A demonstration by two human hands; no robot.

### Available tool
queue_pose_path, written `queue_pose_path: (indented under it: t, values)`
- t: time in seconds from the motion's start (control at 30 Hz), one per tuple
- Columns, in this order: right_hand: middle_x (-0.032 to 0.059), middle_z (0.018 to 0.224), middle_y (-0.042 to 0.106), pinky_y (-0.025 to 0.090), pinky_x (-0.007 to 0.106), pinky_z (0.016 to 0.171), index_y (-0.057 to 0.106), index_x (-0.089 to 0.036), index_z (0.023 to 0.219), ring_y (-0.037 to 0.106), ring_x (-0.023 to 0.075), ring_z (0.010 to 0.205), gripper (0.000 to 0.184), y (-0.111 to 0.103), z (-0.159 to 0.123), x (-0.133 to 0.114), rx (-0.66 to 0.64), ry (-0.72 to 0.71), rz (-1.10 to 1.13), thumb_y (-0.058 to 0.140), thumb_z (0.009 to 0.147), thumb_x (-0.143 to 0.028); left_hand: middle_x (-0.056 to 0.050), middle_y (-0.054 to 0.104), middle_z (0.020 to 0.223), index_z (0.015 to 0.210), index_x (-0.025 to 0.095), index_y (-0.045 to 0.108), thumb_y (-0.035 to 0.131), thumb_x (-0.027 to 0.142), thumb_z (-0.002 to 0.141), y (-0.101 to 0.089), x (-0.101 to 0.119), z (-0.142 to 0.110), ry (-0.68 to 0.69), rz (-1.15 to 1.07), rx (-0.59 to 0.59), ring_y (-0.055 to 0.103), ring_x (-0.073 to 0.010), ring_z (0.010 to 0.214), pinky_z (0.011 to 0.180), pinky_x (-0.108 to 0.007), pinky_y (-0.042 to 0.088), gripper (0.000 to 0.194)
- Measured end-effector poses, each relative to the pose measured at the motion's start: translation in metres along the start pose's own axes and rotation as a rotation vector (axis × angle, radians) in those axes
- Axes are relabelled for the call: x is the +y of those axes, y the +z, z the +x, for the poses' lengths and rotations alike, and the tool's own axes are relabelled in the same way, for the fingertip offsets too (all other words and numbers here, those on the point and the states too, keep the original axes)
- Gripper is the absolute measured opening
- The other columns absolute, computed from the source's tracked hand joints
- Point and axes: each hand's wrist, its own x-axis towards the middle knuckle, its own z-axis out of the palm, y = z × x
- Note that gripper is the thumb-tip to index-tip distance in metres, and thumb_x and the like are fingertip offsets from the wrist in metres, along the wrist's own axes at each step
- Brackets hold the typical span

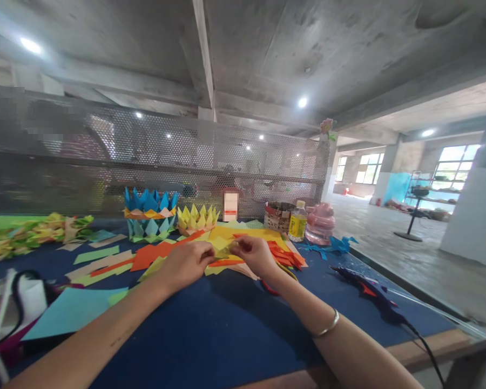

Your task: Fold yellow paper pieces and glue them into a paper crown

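Both hands meet over the middle of the blue table, each pinching one side of a small yellow piece of paper (223, 247). My left hand (191, 261) grips its left edge between thumb and forefinger. On the opposite side, my right hand (259, 254) has its fingertips closed on the paper's right end. Beneath and behind them lie yellow sheets (249, 233) and orange strips (150, 255). Folded orange pieces (285, 255) sit just right of my right hand. Something red-handled, perhaps scissors, is partly hidden under my right wrist.
Blue folded-paper crowns (150, 208) and a yellow one (198, 219) stand at the back. A yellow-labelled bottle (297, 221) and a pink container (321, 224) are at back right. A corded glue gun (368, 292) lies right. Behind rises a perforated metal screen (227, 146).
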Motion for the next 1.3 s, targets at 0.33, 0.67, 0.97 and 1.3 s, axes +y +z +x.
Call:
queue_pose_path:
  t: [0.33,0.67,0.97,1.3]
  values:
    - [-0.0004,0.064,0.061,0.036,0.020,0.056,0.065,-0.014,0.074,0.048,0.0093,0.059,0.014,0.0033,-0.0032,-0.0004,-0.106,-0.017,-0.143,0.056,0.080,-0.023,-0.002,0.070,0.078,0.079,0.022,0.063,0.050,0.029,0.084,-0.0003,0.0013,-0.0014,-0.017,-0.022,-0.031,0.063,-0.0198,0.077,0.067,-0.028,0.040,0.015]
    - [0.0017,0.069,0.065,0.041,0.022,0.060,0.067,-0.015,0.076,0.056,0.0124,0.065,0.013,0.0047,-0.0045,-0.0045,-0.103,0.005,-0.120,0.059,0.077,-0.024,-0.002,0.069,0.073,0.076,0.021,0.063,0.050,0.028,0.083,-0.0023,0.0022,-0.0010,-0.040,-0.028,-0.029,0.062,-0.0187,0.071,0.062,-0.026,0.038,0.016]
    - [0.0005,0.067,0.063,0.040,0.021,0.057,0.066,-0.014,0.076,0.054,0.0108,0.062,0.012,0.0057,-0.0042,-0.0026,-0.113,0.016,-0.114,0.060,0.078,-0.025,-0.001,0.070,0.073,0.077,0.023,0.065,0.050,0.029,0.083,-0.0017,0.0024,-0.0008,-0.065,0.001,0.023,0.063,-0.0189,0.072,0.060,-0.026,0.036,0.017]
    - [0.0002,0.066,0.064,0.038,0.021,0.058,0.064,-0.015,0.072,0.054,0.0108,0.062,0.010,0.0050,-0.0066,-0.0065,-0.152,0.044,-0.134,0.065,0.074,-0.024,0.000,0.071,0.076,0.079,0.024,0.067,0.051,0.029,0.083,-0.0041,0.0064,-0.0021,-0.090,0.006,0.016,0.065,-0.0192,0.077,0.061,-0.025,0.038,0.017]
